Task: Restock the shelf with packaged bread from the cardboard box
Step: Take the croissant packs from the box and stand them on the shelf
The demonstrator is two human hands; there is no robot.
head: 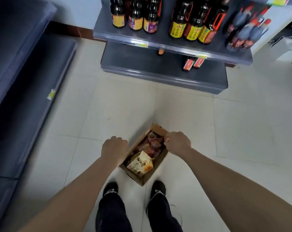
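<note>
Cardboard box [158,129] of packaged bread [140,164] sits low between my hands, just ahead of my shoes [110,188]. Its long axis runs away from me, slanting right toward the bottle shelf [158,76]. My right hand [178,143] clamps the far right rim. My left hand [114,148], fingers curled, meets the left wall, though I cannot tell whether it grips. Bread lies nearer my left.
</note>
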